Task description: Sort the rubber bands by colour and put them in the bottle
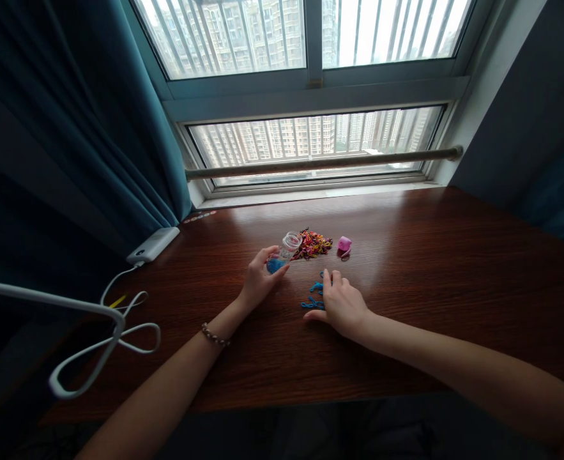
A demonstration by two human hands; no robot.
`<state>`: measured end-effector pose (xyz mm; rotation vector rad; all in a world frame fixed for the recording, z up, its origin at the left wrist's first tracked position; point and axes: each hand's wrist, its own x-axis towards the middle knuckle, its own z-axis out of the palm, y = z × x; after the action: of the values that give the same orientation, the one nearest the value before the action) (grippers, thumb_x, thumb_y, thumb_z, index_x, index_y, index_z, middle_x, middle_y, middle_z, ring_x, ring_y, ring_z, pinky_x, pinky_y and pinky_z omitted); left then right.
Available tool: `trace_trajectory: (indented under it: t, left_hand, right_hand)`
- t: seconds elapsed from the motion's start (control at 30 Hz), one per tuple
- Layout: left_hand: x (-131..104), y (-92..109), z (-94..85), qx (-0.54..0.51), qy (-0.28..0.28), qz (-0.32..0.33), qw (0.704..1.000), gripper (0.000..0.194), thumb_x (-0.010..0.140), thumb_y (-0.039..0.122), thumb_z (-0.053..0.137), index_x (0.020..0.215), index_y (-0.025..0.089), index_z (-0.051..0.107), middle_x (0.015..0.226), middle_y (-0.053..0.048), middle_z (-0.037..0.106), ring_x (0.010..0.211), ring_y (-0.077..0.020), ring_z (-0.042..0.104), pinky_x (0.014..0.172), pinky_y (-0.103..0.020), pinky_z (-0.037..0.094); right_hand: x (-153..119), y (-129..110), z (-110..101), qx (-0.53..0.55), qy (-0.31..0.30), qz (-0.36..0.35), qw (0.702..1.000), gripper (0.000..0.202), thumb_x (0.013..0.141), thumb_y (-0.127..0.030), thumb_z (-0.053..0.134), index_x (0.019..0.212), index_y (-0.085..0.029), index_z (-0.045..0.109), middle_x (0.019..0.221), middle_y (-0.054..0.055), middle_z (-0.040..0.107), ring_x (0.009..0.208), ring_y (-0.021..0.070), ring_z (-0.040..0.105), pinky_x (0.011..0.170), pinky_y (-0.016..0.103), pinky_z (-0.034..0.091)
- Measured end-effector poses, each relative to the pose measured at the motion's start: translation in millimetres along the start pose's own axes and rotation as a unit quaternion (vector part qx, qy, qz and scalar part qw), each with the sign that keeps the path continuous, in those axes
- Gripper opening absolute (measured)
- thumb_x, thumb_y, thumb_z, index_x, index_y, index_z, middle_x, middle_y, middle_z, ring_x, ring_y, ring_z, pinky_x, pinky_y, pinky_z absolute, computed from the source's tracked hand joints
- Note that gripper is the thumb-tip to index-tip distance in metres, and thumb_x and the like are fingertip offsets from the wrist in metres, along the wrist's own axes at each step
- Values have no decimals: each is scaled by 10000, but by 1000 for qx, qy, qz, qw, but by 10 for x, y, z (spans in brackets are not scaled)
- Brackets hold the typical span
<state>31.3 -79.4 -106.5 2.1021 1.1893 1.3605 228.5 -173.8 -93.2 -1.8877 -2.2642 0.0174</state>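
Blue bands (312, 305), likely light, soft and best pinched singly, lie just below frame centre beside the loosely spread right hand (345, 305), while the left hand (259, 273) grips a clear jar (287, 251).

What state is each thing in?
Jar: tilted, looks uncapped, part-filled with blue
Left hand: closed around jar
Blue bands: loose
Right hand: palm down, over blue bands
Mixed bands: loose, heaped
Pink item: lying apart
Cord: looped, joined to white box
Curtain: gathered at left
Window: looks shut
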Motion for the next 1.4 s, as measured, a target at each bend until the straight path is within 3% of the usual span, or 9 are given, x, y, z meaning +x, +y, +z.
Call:
trace_trajectory:
  t: [0.13, 0.3, 0.53, 0.7, 0.87, 0.97, 1.17, 1.27, 1.4]
  left_hand:
    - [-9, 35, -53, 33, -11, 9, 999, 413, 703, 327, 642, 1079, 198, 531, 1019, -61, 588, 953, -205, 559, 854, -356, 439]
    - [5, 46, -79, 52, -14, 8, 999, 400, 710, 321, 636, 1079, 204, 536, 1028, -64, 586, 972, -214, 550, 870, -363, 427]
    - [-5, 6, -68, 72, -44, 3, 996, 400, 712, 303, 635, 1089, 208, 544, 1045, -65, 576, 979, -216, 540, 867, -358, 423]
    - [-15, 14, -70, 83, -50, 12, 995, 405, 715, 304, 636, 1100, 216, 547, 1052, -68, 571, 990, -222, 529, 873, -364, 416]
    - [-23, 36, -64, 96, -54, 20, 994, 400, 721, 304, 631, 1102, 219, 546, 1061, -68, 564, 995, -224, 523, 882, -369, 410]
    - [-28, 56, -64, 102, -60, 25, 993, 394, 725, 295, 627, 1104, 225, 541, 1065, -61, 558, 998, -219, 518, 887, -366, 409]
    - [-48, 98, -58, 120, -71, 37, 990, 402, 723, 292, 629, 1111, 234, 537, 1078, -56, 543, 1014, -212, 504, 898, -354, 409]
    - [-65, 118, -50, 127, -76, 47, 988, 404, 724, 293, 628, 1113, 234, 536, 1076, -55, 539, 1014, -209, 502, 902, -349, 411]
    - [-84, 135, -42, 142, -85, 55, 985, 407, 721, 283, 628, 1115, 240, 534, 1071, -50, 537, 1010, -207, 499, 891, -344, 417]
  right_hand:
    - [162, -49, 85, -17, 10, -16, 1000, 630, 712, -619, 506, 1127, -144, 502, 1077, 176, 495, 842, 256, 546, 640, 323, 458]
    - [270, 121, 92, -2, 1, -114, 993, 143, 853, -255, 449, 927, -182, 547, 936, 83, 549, 823, 178, 548, 656, 245, 418]
    - [470, 511, -157, 223, -116, -219, 943, 69, 708, -145, 584, 751, -159, 635, 794, 24, 602, 694, 115, 546, 624, 196, 391]
    - [535, 668, -323, 318, -207, -149, 913, 236, 657, -223, 646, 879, -144, 651, 723, 17, 620, 634, 123, 559, 554, 195, 404]
    - [428, 616, -330, 154, -153, -79, 973, 477, 594, -478, 684, 943, -158, 621, 844, 78, 614, 763, 206, 568, 604, 250, 400]
    - [327, 485, -267, 103, -140, -65, 983, 591, 561, -572, 669, 994, -176, 599, 920, 102, 583, 783, 229, 567, 620, 272, 400]
    - [240, 274, -67, 151, -61, -120, 979, 210, 698, -277, 603, 892, -209, 647, 894, 48, 589, 752, 156, 572, 674, 231, 396]
    - [257, 265, 20, 178, -32, -136, 974, 156, 680, -163, 563, 795, -176, 668, 816, 47, 615, 721, 141, 565, 668, 220, 397]
    - [318, 315, 37, 257, -8, -102, 961, 134, 633, -153, 577, 720, -147, 679, 694, 37, 630, 632, 127, 548, 606, 219, 400]
